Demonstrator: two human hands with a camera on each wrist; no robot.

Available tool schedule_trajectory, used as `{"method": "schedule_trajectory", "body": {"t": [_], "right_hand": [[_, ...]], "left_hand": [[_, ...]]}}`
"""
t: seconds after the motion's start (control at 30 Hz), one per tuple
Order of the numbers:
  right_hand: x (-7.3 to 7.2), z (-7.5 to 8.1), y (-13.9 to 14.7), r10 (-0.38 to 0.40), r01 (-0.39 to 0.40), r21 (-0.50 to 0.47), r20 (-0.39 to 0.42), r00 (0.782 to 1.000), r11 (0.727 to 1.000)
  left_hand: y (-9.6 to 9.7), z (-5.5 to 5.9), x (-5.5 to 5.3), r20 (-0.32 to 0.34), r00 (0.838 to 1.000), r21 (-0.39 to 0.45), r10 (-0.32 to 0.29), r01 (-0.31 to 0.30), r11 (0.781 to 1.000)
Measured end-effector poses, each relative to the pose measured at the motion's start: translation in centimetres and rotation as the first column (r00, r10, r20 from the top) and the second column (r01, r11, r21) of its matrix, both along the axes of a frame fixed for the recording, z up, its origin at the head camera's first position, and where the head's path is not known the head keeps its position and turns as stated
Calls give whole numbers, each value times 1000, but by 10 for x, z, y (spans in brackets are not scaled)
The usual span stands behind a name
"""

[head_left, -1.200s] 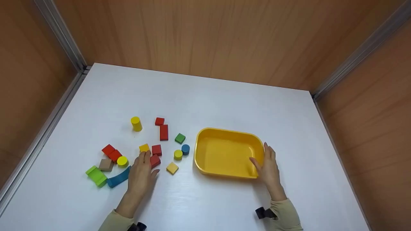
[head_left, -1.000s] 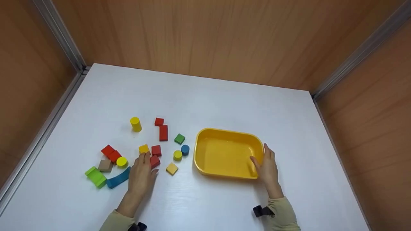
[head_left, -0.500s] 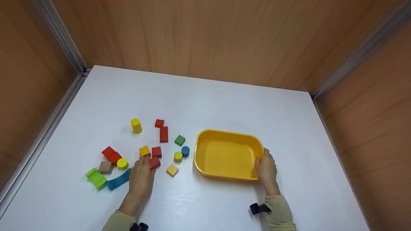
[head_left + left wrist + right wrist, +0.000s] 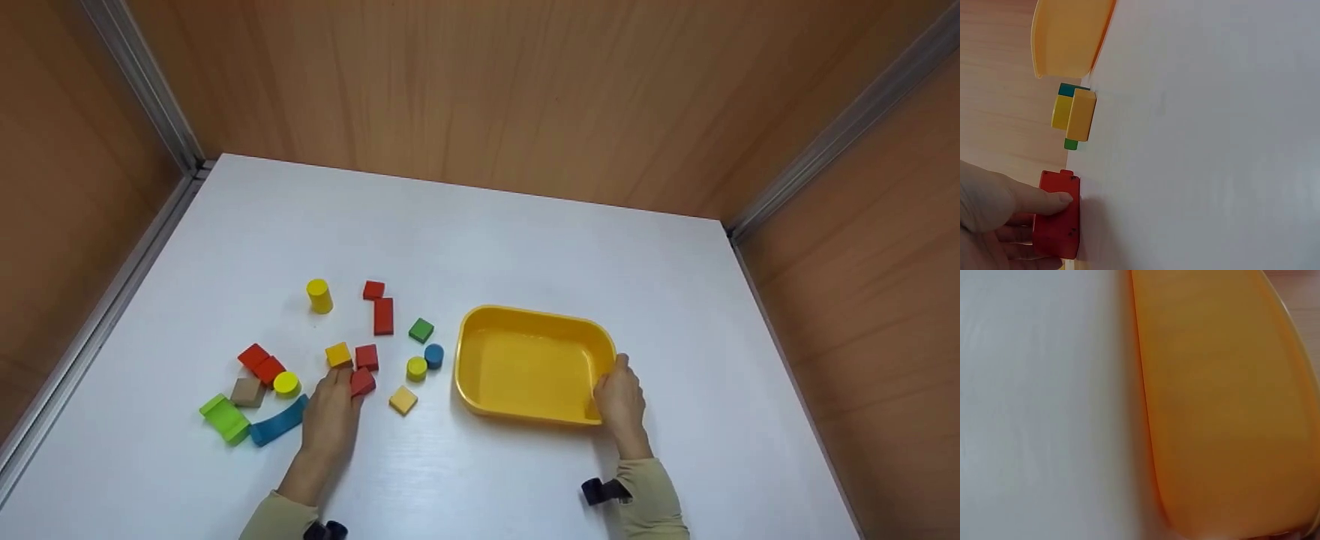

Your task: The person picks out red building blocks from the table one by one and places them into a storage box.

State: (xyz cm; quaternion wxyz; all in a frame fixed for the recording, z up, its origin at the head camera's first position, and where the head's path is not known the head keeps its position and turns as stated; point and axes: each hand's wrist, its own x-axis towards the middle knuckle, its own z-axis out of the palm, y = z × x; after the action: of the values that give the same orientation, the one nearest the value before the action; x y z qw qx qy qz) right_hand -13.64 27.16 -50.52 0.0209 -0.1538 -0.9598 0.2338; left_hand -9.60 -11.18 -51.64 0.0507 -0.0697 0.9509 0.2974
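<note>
My left hand (image 4: 328,416) grips a red block (image 4: 364,382); in the left wrist view the thumb presses its near face and the fingers curl behind it. Right beyond the fingertips lie a yellow block (image 4: 338,355) and another red block (image 4: 367,357). With my right hand (image 4: 622,396) I hold the right end wall of a yellow tray (image 4: 525,415), thumb over the rim on the inside and fingers outside. Nothing lies in the tray. The right wrist view is filled mostly by the tray's side wall (image 4: 1224,410), with the hand hardly showing.
Left of my left hand are a blue arch (image 4: 278,422), a light green block (image 4: 225,418), a brown block (image 4: 247,391) and a yellow disc (image 4: 286,384). A yellow cylinder (image 4: 319,296) stands farther back. Between hand and tray lie a green block (image 4: 421,330) and a pale yellow block (image 4: 403,400).
My right hand has moved in and closed over the tray's right wall. My left thumb has drawn in against the red block. The tray and the other blocks stay where they were.
</note>
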Motion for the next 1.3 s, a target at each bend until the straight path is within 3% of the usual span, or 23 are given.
{"method": "schedule_trajectory", "body": {"t": [0.23, 0.43, 0.63, 1.0, 1.3], "right_hand": [[0, 1, 0, 4, -4, -17, 29, 1000, 1000], [1, 1, -1, 12, -11, -36, 40, 999, 999], [0, 2, -1, 3, 1, -57, 71, 997, 998], [-1, 4, 0, -9, 18, -79, 120, 993, 997], [1, 3, -1, -4, 9, -56, 90, 996, 998]], "left_hand": [[0, -1, 0, 19, 1000, 9, 15, -15, 1000], [2, -7, 0, -42, 999, -28, 21, -22, 999], [9, 2, 4, -99, 995, -22, 21, -24, 999], [33, 51, 20, -153, 988, 19, -37, 40, 999], [57, 65, 17, -199, 972, 2, -122, 125, 992]]}}
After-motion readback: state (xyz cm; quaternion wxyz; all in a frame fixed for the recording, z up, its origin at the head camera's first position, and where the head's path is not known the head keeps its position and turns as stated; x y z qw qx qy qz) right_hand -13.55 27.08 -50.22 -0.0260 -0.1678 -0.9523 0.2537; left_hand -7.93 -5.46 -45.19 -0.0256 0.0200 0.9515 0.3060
